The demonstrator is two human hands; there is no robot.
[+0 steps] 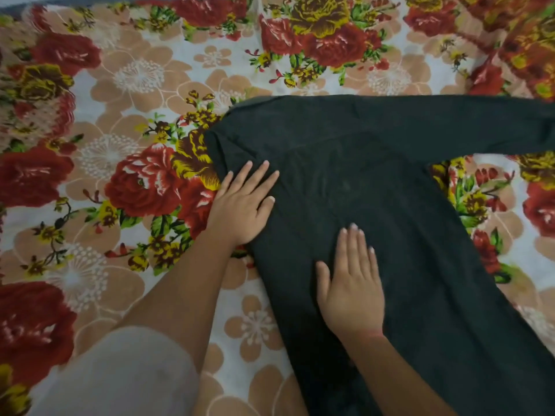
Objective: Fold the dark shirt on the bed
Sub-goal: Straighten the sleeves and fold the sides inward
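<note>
First, bed [90,145]: a printed cotton-looking sheet with red roses and tan blossoms on white. It lies mostly flat, with rumples toward the far right corner.
Pale sleeve [120,370]: soft white cloth on the person's left upper arm, at the near left.
Left hand [243,205]: open and flat with the fingers straight and slightly spread. It presses the shirt's left shoulder edge and grasps nothing.
Dark shirt [390,181]: spread on the right half of the bed, shoulders toward the far edge and hem toward the near edge. It is a matte, near-black knit, thin and limp.
Handling: likely light and floppy. It should crease wherever it is bent, cling a little to the sheet rather than slide, and not be fragile.
Right hand [351,283]: open, palm down and fingers close together, resting on the shirt's middle. It holds nothing.
Long sleeve [480,124]: a straight, flat tube of the same cloth, reaching toward the right edge.
Where to hold: probably pinch that sleeve near its cuff or at the shoulder seam. The cuff itself is out of view.
</note>
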